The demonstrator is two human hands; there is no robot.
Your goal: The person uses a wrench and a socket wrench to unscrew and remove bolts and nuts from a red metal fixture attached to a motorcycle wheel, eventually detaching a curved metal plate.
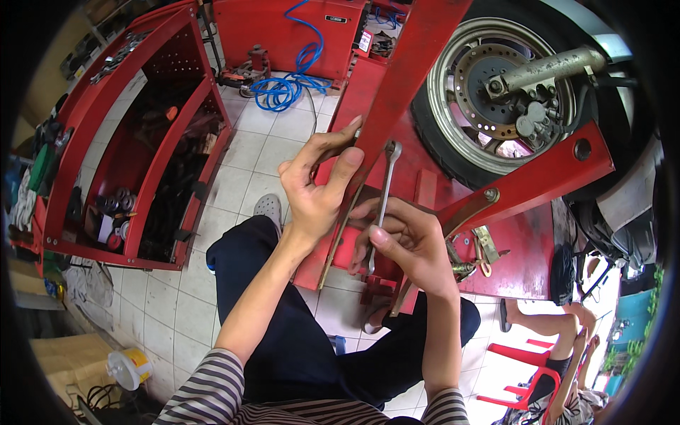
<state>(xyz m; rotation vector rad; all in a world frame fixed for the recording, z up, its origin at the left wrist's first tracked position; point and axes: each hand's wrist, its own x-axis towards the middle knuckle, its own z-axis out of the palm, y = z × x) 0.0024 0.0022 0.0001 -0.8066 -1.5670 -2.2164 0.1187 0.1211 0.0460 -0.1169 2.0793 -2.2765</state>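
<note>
Both forearms [265,304] reach forward; the right hand [414,237], fingers curled, pinches a slim metal wrench [384,190] with the thumb. Running forward beyond that hand, the wrench looks light, stiff and slick, best held mid-shaft. Left of it, the left hand [317,184] bends beside a red beam [405,85]; whether it grips anything, I cannot tell.

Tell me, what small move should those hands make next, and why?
Perhaps wiggle the wrench gently to test whether its upper end is seated: the right hand holds it, that end lies beside the slanted red beam, the left hand is at the beam's opposite side, and I can't tell whether the wrench grips anything.
</note>
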